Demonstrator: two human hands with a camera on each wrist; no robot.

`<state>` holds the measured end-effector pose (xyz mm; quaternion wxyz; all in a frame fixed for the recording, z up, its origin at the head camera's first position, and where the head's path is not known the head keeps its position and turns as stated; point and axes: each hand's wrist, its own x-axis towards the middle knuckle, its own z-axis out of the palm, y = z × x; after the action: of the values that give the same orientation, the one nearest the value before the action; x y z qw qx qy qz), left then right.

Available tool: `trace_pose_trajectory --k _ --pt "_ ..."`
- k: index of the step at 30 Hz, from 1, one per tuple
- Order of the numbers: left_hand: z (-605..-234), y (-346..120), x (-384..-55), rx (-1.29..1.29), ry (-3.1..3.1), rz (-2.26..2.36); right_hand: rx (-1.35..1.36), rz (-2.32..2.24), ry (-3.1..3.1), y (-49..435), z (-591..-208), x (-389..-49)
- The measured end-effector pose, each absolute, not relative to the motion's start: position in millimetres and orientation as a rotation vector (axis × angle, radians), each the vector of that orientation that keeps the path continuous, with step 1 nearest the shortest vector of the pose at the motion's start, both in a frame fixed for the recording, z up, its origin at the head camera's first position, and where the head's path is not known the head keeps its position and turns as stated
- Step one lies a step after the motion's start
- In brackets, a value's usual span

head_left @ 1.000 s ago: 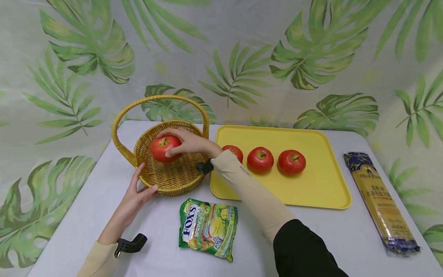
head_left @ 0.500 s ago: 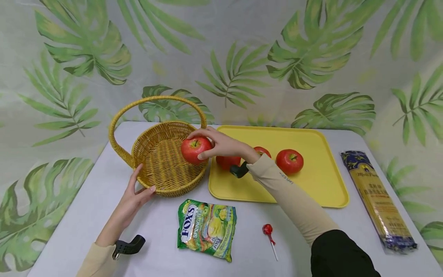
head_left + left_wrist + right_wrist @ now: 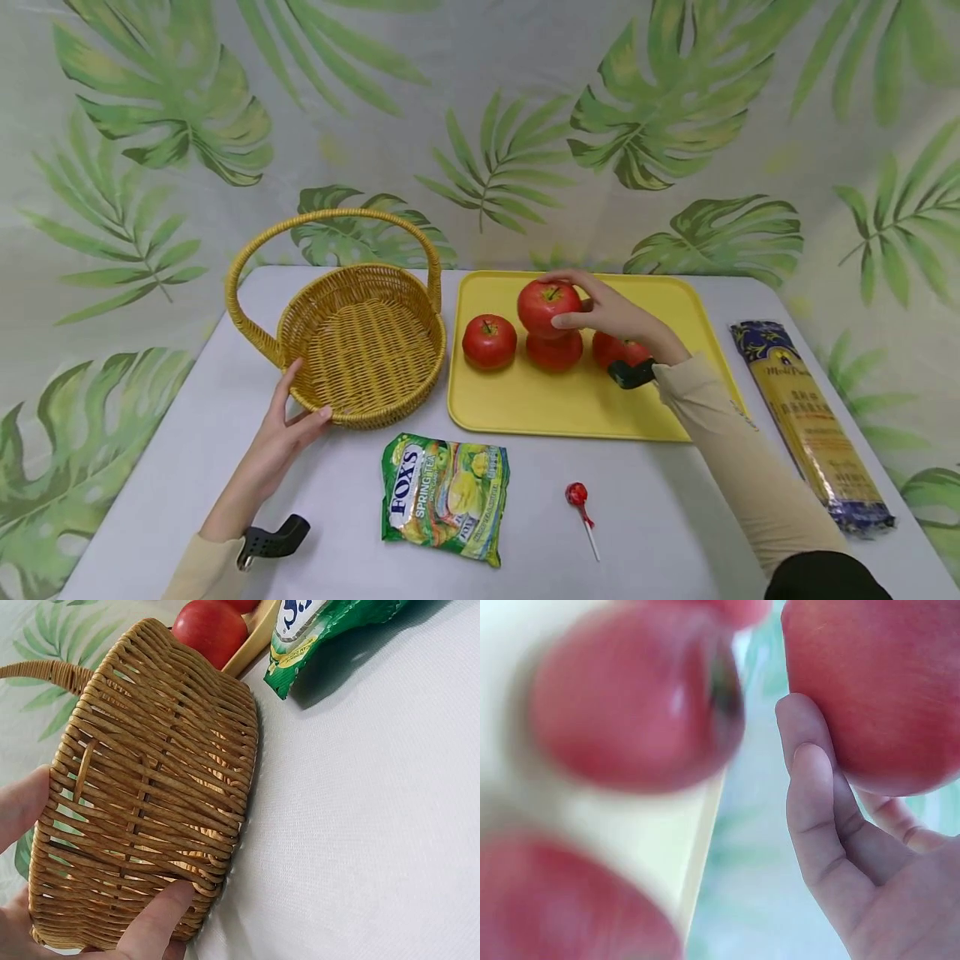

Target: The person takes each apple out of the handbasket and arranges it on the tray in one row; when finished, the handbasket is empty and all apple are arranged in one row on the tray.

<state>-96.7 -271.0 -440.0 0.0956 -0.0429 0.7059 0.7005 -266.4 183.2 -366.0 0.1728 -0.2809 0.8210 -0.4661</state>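
Observation:
A red apple is held in my right hand, thumb at its near side and fingers over its far side. The held apple overlaps another apple on the yellow tray. That tray also bears an apple to the left and one to the right, partly hidden by the hand. My left hand touches the round wicker basket at its near left side. Its fingers are spread; in the left wrist view, one fingertip rests low on the woven outer wall. The basket holds nothing.
A green bag of Fox's candy lies in front of the basket. A red lollipop lies before the tray. A long pack of pasta is at the right. The basket's tall handle arches upward.
My right hand has carried the apple from inside the basket rightward to over the tray. The lollipop and the leftmost apple have come into full view. My left hand stays at the basket.

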Motion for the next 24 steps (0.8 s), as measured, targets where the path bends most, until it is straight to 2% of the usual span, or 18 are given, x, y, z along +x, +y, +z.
trace_pose_trajectory --k 11,24 --pt "-441 -271 -97 -0.116 2.084 2.091 -0.555 -1.338 2.466 280 -367 -252" --pt "-438 -270 -97 -0.143 2.07 2.094 -0.372 -1.347 2.598 345 -380 -230"
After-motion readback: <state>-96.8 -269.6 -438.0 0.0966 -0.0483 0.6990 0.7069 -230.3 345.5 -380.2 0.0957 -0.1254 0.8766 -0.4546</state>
